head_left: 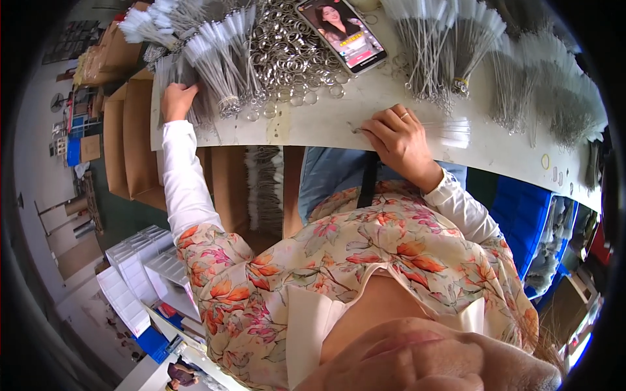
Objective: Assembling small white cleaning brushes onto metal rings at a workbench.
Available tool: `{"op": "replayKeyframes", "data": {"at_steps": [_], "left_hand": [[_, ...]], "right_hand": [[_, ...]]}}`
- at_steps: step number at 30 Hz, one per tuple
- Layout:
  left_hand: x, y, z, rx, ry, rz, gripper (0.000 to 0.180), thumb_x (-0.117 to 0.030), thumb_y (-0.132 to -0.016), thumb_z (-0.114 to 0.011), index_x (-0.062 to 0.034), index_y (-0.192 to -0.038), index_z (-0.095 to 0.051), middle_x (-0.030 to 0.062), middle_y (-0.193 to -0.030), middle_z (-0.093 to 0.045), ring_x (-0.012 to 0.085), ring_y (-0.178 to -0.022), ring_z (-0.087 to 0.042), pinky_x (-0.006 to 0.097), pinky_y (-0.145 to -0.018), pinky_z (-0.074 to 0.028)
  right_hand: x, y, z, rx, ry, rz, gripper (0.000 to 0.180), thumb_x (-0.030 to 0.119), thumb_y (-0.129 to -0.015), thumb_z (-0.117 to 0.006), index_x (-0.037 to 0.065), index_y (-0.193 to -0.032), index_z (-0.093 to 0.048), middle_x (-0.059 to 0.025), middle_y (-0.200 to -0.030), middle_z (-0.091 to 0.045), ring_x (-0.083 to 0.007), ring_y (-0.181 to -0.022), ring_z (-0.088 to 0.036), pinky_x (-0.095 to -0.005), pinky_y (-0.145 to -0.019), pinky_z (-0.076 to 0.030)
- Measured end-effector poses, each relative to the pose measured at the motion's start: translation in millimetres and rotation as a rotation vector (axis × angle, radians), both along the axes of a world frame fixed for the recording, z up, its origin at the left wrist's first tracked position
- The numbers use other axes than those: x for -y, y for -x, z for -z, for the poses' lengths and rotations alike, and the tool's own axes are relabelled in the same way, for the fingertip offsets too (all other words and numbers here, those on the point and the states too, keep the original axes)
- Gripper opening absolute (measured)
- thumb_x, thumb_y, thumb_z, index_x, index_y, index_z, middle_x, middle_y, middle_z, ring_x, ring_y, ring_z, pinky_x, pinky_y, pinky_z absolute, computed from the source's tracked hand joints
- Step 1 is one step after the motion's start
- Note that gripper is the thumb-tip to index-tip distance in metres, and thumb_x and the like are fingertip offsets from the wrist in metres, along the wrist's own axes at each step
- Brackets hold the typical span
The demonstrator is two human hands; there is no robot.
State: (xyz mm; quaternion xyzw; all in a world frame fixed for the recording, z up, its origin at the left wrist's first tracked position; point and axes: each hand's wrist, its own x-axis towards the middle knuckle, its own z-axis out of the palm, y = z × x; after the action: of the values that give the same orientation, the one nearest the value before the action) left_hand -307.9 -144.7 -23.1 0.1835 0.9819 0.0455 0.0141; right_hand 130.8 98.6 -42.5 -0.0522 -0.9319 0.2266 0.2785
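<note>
My right hand (pixel 398 133) is closed over several thin wire brushes near the table's front edge. Their white bristle ends (pixel 456 132) stick out to the right, while the wire tips show just left of my fingertips. At the table's left end, my left hand (pixel 178 101) is closed among grey wire brushes (pixel 203 107); what its fingers hold is hidden. Next to it stands a banded bundle of wire brushes (pixel 215 65), bristles pointing away from me. A heap of metal split rings (pixel 293 55) spreads over the table between my hands, toward the back.
A lit phone (pixel 342 32) lies at the back beside the rings. More brush bundles (pixel 450 45) and loose brush piles (pixel 561 91) fill the right side. Open cardboard boxes (pixel 134 137) stand left of the white table (pixel 306 124); a blue bin (pixel 521 202) sits below right.
</note>
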Motion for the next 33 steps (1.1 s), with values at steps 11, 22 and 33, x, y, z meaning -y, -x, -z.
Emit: {"op": "replayKeyframes", "data": {"at_steps": [11, 22, 33], "left_hand": [[55, 46, 27, 0.042, -0.386, 0.024, 0.032, -0.03, -0.077, -0.069, 0.0008, -0.087, -0.068, 0.0076, -0.071, -0.065, 0.0138, -0.059, -0.056, 0.03, -0.057, -0.044], [33, 16, 11, 0.199, -0.686, -0.183, 0.018, -0.016, -0.078, -0.064, 0.0012, -0.086, -0.066, 0.0052, -0.07, -0.062, 0.0087, -0.042, -0.04, 0.025, -0.035, -0.026], [33, 35, 10, -0.046, -0.136, 0.117, 0.028, -0.028, -0.076, -0.063, -0.0005, -0.083, -0.068, 0.0133, -0.072, -0.067, 0.0257, -0.071, -0.064, 0.035, -0.071, -0.047]], "right_hand": [[-100, -5, -44, -0.045, 0.036, 0.269, 0.014, 0.02, -0.078, -0.065, 0.008, -0.086, -0.064, -0.0088, -0.079, -0.061, -0.0285, -0.07, -0.06, -0.0379, -0.061, -0.05], [-168, 19, -41, 0.362, 0.192, 0.651, 0.023, 0.034, -0.078, -0.057, 0.014, -0.085, -0.067, -0.0065, -0.078, -0.068, -0.0212, -0.074, -0.066, -0.0359, -0.066, -0.051], [-248, -86, -64, -0.227, 0.284, 0.798, 0.014, 0.016, -0.083, -0.059, 0.005, -0.085, -0.067, -0.0063, -0.066, -0.061, -0.0134, -0.057, -0.054, -0.0303, -0.051, -0.041]]}}
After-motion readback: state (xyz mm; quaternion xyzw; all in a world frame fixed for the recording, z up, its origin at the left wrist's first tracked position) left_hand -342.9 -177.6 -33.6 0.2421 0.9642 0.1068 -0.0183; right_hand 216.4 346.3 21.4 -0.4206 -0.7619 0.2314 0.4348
